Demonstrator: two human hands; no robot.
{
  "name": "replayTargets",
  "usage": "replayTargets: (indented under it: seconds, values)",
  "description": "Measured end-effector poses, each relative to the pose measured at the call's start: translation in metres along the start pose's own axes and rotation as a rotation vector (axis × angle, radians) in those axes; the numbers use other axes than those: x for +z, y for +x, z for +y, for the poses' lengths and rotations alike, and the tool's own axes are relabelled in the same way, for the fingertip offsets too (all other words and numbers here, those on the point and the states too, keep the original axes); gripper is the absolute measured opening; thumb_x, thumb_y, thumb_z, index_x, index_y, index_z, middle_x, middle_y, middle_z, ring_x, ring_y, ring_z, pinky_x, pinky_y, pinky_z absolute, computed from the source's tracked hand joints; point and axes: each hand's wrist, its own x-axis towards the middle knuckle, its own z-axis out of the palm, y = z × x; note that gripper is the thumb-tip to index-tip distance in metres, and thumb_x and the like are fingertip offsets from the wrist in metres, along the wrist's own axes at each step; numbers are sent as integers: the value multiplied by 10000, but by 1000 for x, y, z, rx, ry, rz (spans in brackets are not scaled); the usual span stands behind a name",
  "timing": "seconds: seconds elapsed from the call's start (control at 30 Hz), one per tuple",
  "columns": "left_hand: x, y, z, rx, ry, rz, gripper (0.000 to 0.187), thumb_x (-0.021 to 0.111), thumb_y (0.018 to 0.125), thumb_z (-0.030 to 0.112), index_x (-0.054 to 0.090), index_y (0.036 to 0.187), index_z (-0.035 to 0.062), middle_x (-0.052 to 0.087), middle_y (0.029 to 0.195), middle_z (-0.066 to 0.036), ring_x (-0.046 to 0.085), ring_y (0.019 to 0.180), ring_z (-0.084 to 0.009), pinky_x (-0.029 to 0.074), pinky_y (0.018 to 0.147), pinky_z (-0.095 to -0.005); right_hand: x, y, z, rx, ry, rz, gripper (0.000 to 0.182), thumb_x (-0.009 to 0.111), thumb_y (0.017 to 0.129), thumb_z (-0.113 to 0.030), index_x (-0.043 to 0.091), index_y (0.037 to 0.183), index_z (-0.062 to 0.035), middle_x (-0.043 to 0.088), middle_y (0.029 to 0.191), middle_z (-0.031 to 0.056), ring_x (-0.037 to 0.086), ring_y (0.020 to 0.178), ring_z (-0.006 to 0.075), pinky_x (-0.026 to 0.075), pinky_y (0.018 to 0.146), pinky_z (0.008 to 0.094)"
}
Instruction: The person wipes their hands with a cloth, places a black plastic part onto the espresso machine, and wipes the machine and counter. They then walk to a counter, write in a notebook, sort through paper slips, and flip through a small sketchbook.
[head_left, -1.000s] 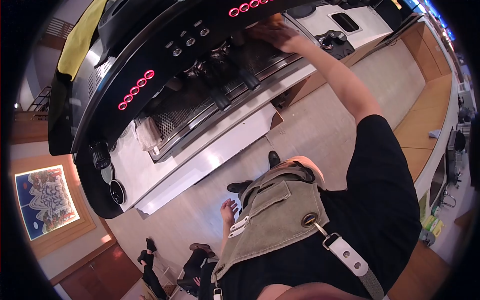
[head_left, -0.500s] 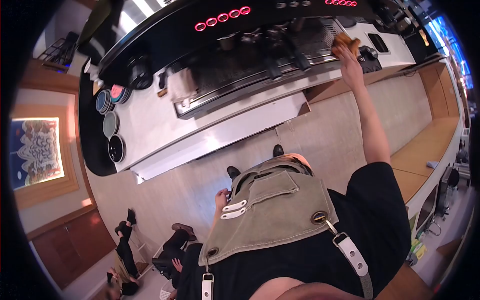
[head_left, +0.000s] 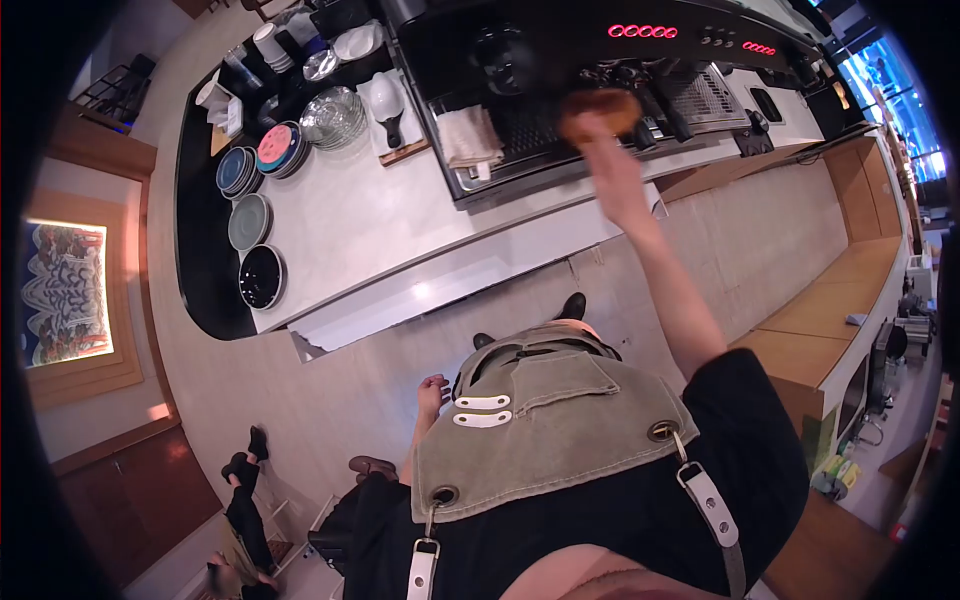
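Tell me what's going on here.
A person in an apron holds a brown cloth in the right hand, over the tray of the coffee machine; it is blurred, so contact is unclear. The left hand hangs by the apron, seemingly empty. A pale cloth lies at the tray's left end; stacked plates stand on the counter.

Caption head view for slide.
Right hand holds an orange-brown cloth at the espresso machine; left hand hangs beside the apron.
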Motion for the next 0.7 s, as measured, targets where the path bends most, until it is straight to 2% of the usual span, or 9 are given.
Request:
replayTargets:
  seconds: [0.07, 0.17, 0.3, 0.4, 0.43, 0.47, 0.53, 0.63, 0.7]
  values:
    - [-17, 1, 12, 32, 91, -118, 224, 608, 974, 201, 632, 1153, 69, 711, 987, -65, 634, 767, -160, 527, 668, -321, 53, 3, 10, -113, -337, -304, 375, 558, 993, -144, 584, 1349, -29, 540, 1458, 178, 485, 1379, 309, 388, 1155, 421]
    - [-27, -4, 61, 120, 285, -414, 243, 610, 1026, 280, 680, 1062, 51, 713, 880, -38, 615, 702, -119, 505, 636, -266, 91, 45, 20, -239, -546, -491, 400, 535, 944, -78, 592, 1339, -46, 460, 1530, 165, 393, 1447, 299, 331, 1193, 421]
    - [15, -66, 202, 457, 504, -676, 309, 607, 1027, 323, 691, 1004, 27, 710, 826, -36, 618, 708, -112, 517, 661, -287, 139, 90, 24, -182, -333, -322, 346, 501, 975, -190, 611, 1282, -73, 550, 1439, 160, 509, 1344, 314, 419, 1105, 460]
    - [49, -122, 297, 622, 675, -613, 320, 597, 1035, 316, 679, 1040, 6, 700, 805, -44, 621, 719, -112, 522, 681, -290, 128, 83, 15, 50, -328, -460, 296, 499, 957, -193, 636, 1212, -132, 613, 1342, 143, 593, 1237, 339, 484, 1026, 474]
    - [54, -137, 317, 669, 687, -581, 314, 590, 1041, 304, 674, 1063, 2, 699, 812, -47, 627, 728, -115, 524, 688, -286, 107, 77, -13, 234, -391, -456, 297, 512, 940, -172, 649, 1203, -165, 636, 1306, 136, 639, 1147, 353, 512, 973, 484]
    - [60, -144, 331, 720, 691, -545, 309, 583, 1048, 293, 670, 1085, -2, 699, 820, -49, 632, 737, -117, 526, 696, -282, 94, 65, -19, 170, -406, -383, 295, 515, 935, -167, 650, 1198, -169, 639, 1295, 142, 640, 1138, 358, 513, 968, 484]
    - [56, -147, 327, 733, 557, -549, 300, 592, 1042, 286, 669, 1101, 2, 692, 801, -53, 625, 712, -106, 516, 669, -263, 69, 41, -14, 44, -432, -252, 293, 523, 926, -156, 654, 1187, -176, 644, 1273, 153, 642, 1118, 368, 514, 958, 484]
    - [45, -124, 292, 620, 398, -544, 290, 595, 1039, 297, 679, 1102, 26, 690, 785, -48, 621, 668, -94, 500, 620, -244, 79, 30, 28, 64, -471, -91, 291, 528, 895, -130, 644, 1160, -103, 655, 1209, 171, 640, 1103, 389, 505, 958, 490]
    - [44, -94, 251, 491, 433, -525, 274, 621, 1028, 317, 678, 1039, 49, 666, 750, -37, 592, 652, -92, 480, 600, -245, 82, 41, 29, 107, -559, -172, 294, 533, 856, -108, 650, 1114, -31, 628, 1267, 180, 614, 1170, 349, 491, 980, 467]
